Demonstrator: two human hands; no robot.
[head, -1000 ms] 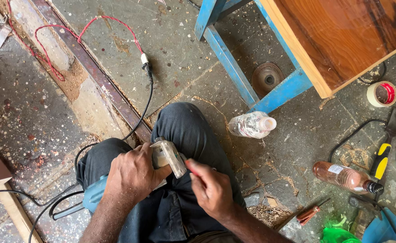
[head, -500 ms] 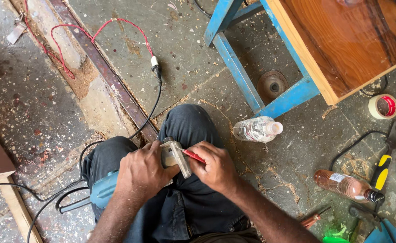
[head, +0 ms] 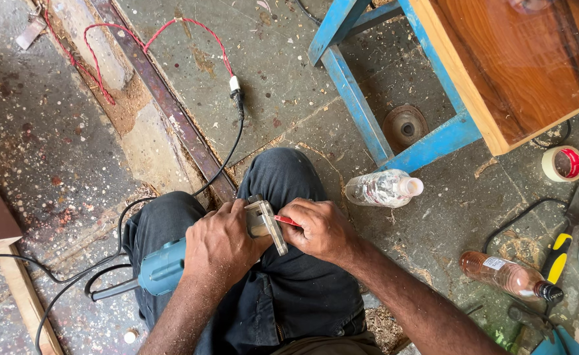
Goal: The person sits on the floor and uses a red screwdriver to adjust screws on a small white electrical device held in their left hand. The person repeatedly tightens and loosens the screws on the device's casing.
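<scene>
The left hand [head: 220, 240] grips the blue power tool [head: 164, 268] across the lap, closed around its head behind the metal base plate [head: 266, 227]. The right hand [head: 322, 230] pinches a red-handled tool [head: 287, 221] against the plate (keep it square, body braced). The long axis runs lower left to upper right, head pointing right; beyond lies a clear bottle [head: 381, 189].

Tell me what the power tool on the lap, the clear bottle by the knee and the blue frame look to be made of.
Power tool: teal body, likely matte moulded plastic; its front guard looks like bare grey metal.
Clear bottle: thin see-through plastic, crinkled, with a pale cap.
Blue frame: painted blue with worn patches; wood or metal cannot be told.
</scene>
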